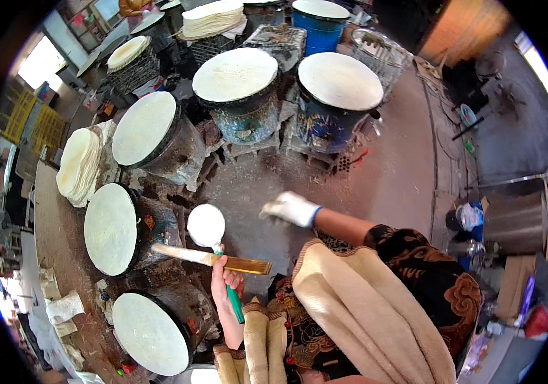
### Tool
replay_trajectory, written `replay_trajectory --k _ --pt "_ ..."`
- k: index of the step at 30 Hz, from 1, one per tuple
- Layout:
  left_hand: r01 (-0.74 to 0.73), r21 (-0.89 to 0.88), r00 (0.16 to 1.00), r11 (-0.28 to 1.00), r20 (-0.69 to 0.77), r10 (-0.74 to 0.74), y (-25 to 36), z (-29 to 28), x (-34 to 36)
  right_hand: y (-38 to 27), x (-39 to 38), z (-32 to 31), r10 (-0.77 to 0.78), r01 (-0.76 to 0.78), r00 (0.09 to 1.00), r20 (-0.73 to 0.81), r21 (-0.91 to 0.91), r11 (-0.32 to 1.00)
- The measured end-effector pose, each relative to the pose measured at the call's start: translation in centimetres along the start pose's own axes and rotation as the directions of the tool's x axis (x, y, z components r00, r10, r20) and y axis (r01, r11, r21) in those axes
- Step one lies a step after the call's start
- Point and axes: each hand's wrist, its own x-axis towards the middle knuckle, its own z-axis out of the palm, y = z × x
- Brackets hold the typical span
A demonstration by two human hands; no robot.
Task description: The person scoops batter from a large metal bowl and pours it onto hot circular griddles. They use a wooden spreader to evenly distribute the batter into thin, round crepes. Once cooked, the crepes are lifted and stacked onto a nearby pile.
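Note:
My left hand [234,280] is closed around the green handle of a ladle [206,225], whose round bowl is white. Gripped crosswise in the same hand is a flat wooden spatula-like tool [242,264], its far end coated whitish. My right hand [294,209], in a white glove, hangs over the grey floor at mid-picture. Motion smears its fingers, and I cannot make out anything in them. Nearest my left hand are round griddles covered with thin pale sheets, one at the left [111,229] and another at the lower left [150,333].
More sheet-covered griddles on drum stoves [245,125] curve around the left and far side. Stacks of pale round sheets stand at the left [79,165] and back [213,19]. Bricks [344,163] support the stoves. A metal vat [517,217] is at the right. Another person [134,6] is far left.

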Motion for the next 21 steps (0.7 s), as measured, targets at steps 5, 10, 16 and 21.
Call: replay_trajectory --k 5,10,16,21 --pt "0.019 -0.064 0.999 0.998 0.027 -0.018 -1.8 7.0 5.3 1.5 4.8 -17.7 -0.038 0.089 0.96 -0.276 0.176 0.98" --pt "-0.083 -0.028 0.993 0.996 -0.086 0.081 -3.8 13.1 10.9 1.1 19.8 -33.5 -0.091 0.329 0.886 -0.455 0.477 0.815" --pt "-0.125 0.061 0.945 0.99 -0.296 0.137 -4.4 16.9 14.5 -3.7 37.6 -43.1 0.103 0.273 0.748 -0.655 0.446 0.852" --pt "-0.178 0.092 0.906 0.98 -0.373 0.2 -3.8 19.7 15.1 -7.1 42.1 -42.1 0.133 -0.147 0.628 -0.767 0.051 0.988"
